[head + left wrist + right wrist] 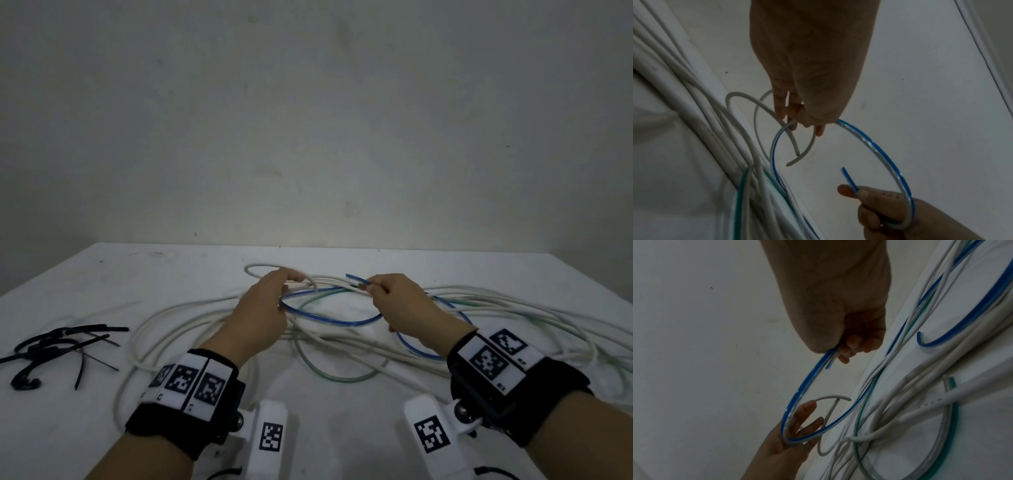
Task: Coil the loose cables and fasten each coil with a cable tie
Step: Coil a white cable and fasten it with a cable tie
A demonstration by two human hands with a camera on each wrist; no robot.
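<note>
Head view: the right hand [400, 301] pinches the free end of the blue cable [329, 318], while the left hand [267, 305] — fingers loosely curved — holds that cable's loop and a white cable end [797, 159]. Around them white cables [191, 318] and a green cable [329, 375] sprawl on the table [342, 428] — black cable ties [58, 346] lie far left.

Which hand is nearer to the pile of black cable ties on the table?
Left. The left hand is over the cable tangle, on the same side as the black cable ties at the table's left edge. The right hand, pinching the blue cable, is farther away.
</note>
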